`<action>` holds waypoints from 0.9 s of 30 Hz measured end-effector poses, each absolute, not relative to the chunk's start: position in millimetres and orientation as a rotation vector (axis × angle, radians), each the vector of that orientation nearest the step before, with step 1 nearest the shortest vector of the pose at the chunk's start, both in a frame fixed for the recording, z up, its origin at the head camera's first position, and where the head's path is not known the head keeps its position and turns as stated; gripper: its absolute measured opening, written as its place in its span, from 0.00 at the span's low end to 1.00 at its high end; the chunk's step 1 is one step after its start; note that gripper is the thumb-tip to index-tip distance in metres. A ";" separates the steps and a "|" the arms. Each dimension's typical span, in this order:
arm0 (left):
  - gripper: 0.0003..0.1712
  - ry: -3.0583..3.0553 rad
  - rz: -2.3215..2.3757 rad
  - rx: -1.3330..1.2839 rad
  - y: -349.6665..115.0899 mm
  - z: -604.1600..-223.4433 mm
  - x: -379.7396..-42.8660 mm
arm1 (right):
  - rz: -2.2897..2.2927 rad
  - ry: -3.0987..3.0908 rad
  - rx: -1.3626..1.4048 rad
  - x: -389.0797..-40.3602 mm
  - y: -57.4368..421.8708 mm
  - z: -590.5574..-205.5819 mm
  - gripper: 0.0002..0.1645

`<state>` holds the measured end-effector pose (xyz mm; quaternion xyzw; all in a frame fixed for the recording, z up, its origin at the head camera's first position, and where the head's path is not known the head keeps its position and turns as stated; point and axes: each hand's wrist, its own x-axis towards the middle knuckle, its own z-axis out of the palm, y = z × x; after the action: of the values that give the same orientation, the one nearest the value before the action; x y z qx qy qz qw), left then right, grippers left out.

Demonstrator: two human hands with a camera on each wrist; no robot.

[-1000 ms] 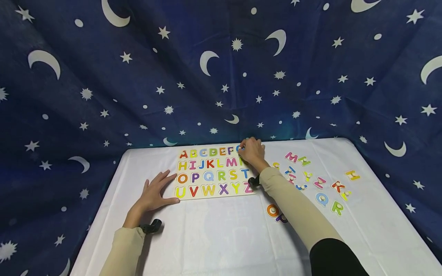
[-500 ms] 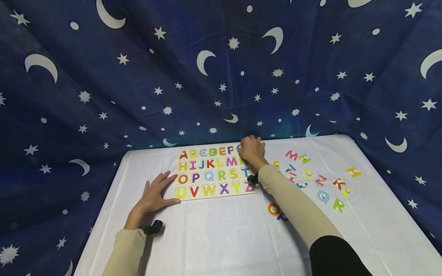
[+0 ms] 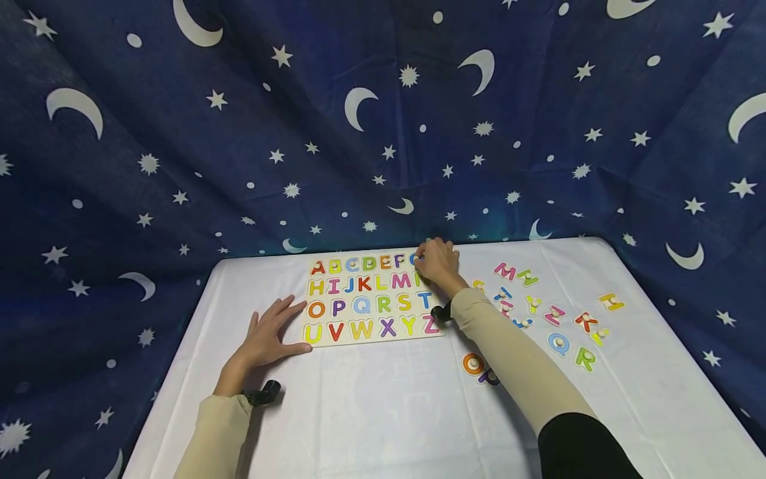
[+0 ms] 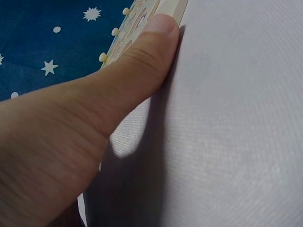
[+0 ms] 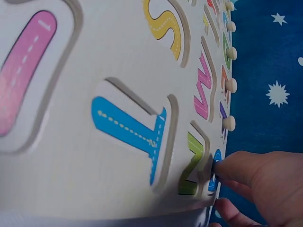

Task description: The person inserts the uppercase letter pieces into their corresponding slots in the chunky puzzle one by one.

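Observation:
A wooden alphabet puzzle board point(image 3: 376, 318) lies on the white-covered table, its letters A to F fitted with knobbed pieces in the back row. My right hand point(image 3: 439, 264) pinches a blue letter G piece point(image 3: 413, 258) at the board's back right corner, just right of the purple F point(image 3: 399, 261). The right wrist view shows the thumb against the blue piece point(image 5: 217, 156); its knob is hidden. With fingers spread, my left hand point(image 3: 263, 340) rests at the board's left edge, and its thumb point(image 4: 147, 56) touches the front left corner.
Loose knobbed letters lie right of the board, among them a pink M point(image 3: 505, 271), a light blue Q point(image 3: 558, 344), a green R point(image 3: 585, 360) and an orange H point(image 3: 611, 302). An orange O point(image 3: 473, 364) sits beside the right forearm. A starry curtain point(image 3: 383, 133) hangs behind.
The head view shifts slightly. My right hand stays on the blue G with barely any movement, and the left hand keeps its place at the board's edge.

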<state>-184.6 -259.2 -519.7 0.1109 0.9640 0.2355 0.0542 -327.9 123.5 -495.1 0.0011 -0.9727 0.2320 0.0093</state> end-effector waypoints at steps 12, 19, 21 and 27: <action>0.58 2.932 0.708 0.343 -259.3 -524.0 -182.3 | 0.895 -2.999 -0.028 -324.0 127.9 -504.2 0.10; 0.58 2.922 0.718 0.343 -258.3 -527.0 -181.6 | 1.045 -3.010 0.209 -328.3 146.2 -502.4 0.14; 0.59 2.924 0.714 0.342 -258.5 -526.8 -182.5 | 1.111 -3.006 0.326 -330.3 155.9 -495.1 0.16; 0.59 2.923 0.708 0.342 -258.8 -522.9 -184.9 | 1.163 -2.989 0.624 -331.1 189.0 -469.8 0.17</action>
<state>-184.9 -258.8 -522.9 0.1127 0.9641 0.2336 0.0575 -331.1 189.0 -469.8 0.1905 -0.9130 0.3553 -0.0631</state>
